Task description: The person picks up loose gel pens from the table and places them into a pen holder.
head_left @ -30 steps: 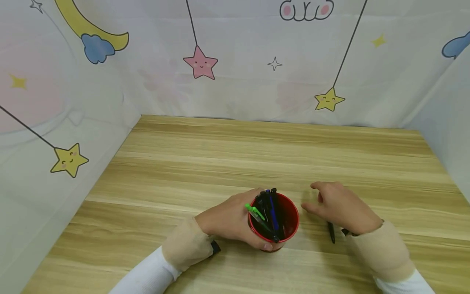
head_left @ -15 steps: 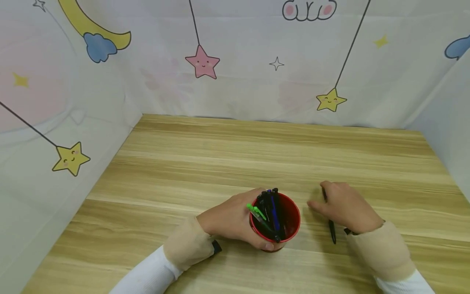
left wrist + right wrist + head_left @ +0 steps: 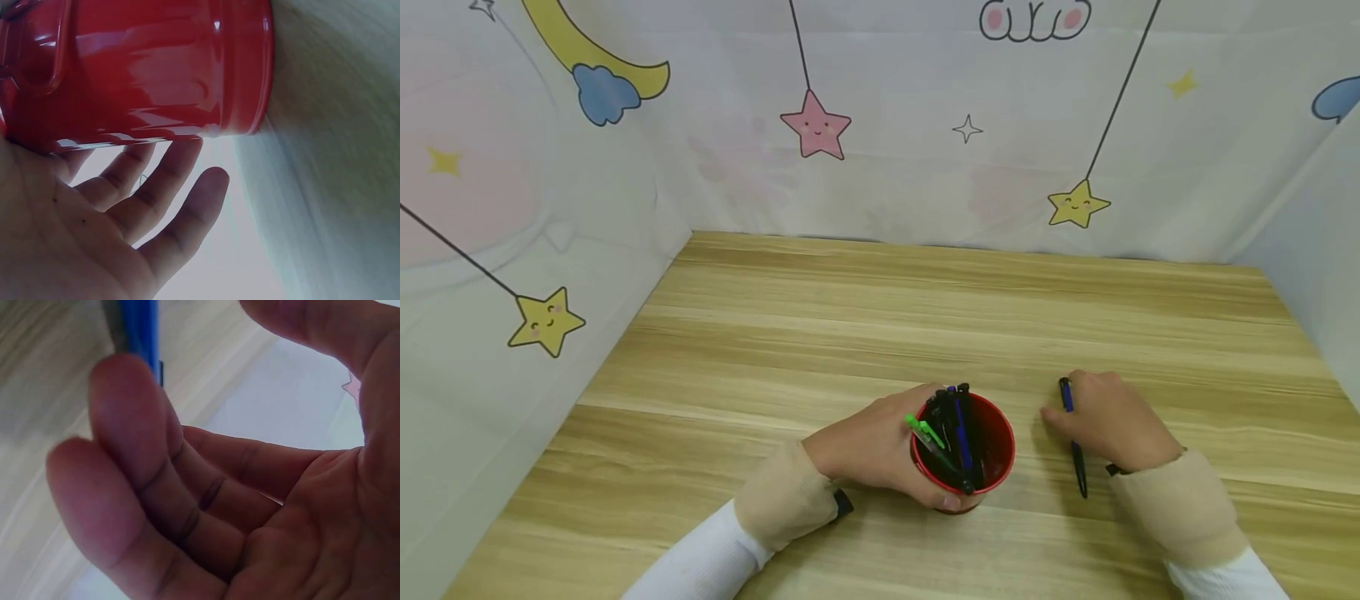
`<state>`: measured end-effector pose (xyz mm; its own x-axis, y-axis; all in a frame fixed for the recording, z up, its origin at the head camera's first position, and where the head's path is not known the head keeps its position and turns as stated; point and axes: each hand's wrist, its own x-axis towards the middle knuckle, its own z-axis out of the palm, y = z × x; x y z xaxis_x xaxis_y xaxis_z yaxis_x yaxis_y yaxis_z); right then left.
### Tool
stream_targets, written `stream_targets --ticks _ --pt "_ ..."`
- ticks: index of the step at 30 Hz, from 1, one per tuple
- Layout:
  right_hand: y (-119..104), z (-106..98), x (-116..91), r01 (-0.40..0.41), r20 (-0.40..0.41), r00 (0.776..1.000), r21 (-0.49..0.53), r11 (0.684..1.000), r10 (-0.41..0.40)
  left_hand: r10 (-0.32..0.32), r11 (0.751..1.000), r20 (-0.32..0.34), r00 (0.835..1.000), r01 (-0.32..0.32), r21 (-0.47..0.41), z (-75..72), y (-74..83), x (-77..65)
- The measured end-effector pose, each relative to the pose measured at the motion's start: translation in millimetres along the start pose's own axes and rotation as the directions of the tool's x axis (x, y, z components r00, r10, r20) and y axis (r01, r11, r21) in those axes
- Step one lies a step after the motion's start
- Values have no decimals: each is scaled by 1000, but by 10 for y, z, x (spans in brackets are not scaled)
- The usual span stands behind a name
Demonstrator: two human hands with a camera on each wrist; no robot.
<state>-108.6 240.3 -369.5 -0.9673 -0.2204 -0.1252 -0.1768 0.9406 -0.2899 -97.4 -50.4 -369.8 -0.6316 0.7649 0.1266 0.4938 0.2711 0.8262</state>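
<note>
My left hand (image 3: 880,446) is wrapped round a red pen cup (image 3: 998,446), thumb on the near side. In the left wrist view the cup's glossy wall (image 3: 144,75) lies against the hand, with fingers (image 3: 165,181) along its far side. Several pens (image 3: 951,437), dark, blue and a green-clipped one, lean inside it. Right of the cup, a dark pen with a blue upper part (image 3: 1078,458) lies on the table, partly hidden by my right hand (image 3: 1108,421). In the right wrist view, bent fingertips (image 3: 128,400) are at the blue pen (image 3: 142,331), with the thumb (image 3: 294,315) apart from it.
A wood-grain table (image 3: 850,325) spreads beneath both hands. White cloth walls (image 3: 895,192) with printed stars, a moon and clouds enclose it at the back and both sides.
My right hand has shifted slightly right and lowered over the pen, uncovering its blue upper part. My left hand keeps its hold on the cup. The head view has drifted a little.
</note>
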Motion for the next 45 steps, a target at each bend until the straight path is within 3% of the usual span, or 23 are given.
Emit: stream_targets --ticks 22,29,39,45 --pt "88 72 54 33 8 999 25 999 -34 12 999 5 1000 -12 -34 -1 -13 1" --pt "76 39 65 21 2 1000 35 999 -21 -25 997 7 1000 25 -66 13 -12 -2" --pt "49 7 72 16 -28 1000 68 998 -14 14 1000 6 1000 -14 -11 11 -47 12" --pt "30 -2 61 38 -81 996 73 997 -32 11 1000 5 1000 -11 -23 9 -46 11"
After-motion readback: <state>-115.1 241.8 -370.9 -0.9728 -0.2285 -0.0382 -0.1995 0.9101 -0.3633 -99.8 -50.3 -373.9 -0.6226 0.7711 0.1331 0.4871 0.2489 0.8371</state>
